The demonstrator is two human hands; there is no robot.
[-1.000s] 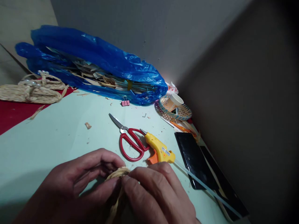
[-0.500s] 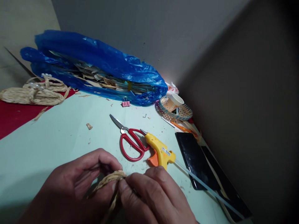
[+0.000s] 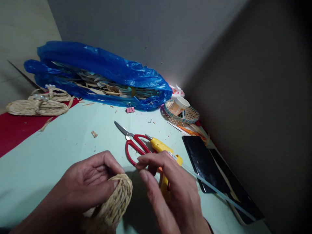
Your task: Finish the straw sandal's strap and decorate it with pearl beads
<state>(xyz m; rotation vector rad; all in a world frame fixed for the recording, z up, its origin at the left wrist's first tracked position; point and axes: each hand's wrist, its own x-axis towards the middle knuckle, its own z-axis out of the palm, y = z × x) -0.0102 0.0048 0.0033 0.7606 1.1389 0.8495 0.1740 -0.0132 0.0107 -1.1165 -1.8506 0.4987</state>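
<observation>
My left hand (image 3: pixel 95 182) pinches the rim of a braided straw piece (image 3: pixel 118 198), its rounded end turned up and its lower part hidden below the hand. To the right, my right hand (image 3: pixel 168 191) is off the braid, thumb and forefinger a little apart with nothing visible between them. It hovers over the yellow hot glue gun (image 3: pixel 159 145) and covers its trigger and part of its handle. Red-handled scissors (image 3: pixel 129 136) lie beside the gun, blades toward the upper left. A clear glue stick (image 3: pixel 207 183) runs out of the gun's back end.
A blue plastic bag (image 3: pixel 104 58) of dried strips lies along the wall. Woven straw slippers with beads (image 3: pixel 36 107) rest at the left. A pink binder clip (image 3: pixel 130 109), a shallow basket (image 3: pixel 192 117) holding a white cup (image 3: pixel 182 102), and a black phone-like slab (image 3: pixel 195 159) are farther out.
My right hand has let go of the braided piece and moved right, over the glue gun. The piece now shows its braided face in my left hand.
</observation>
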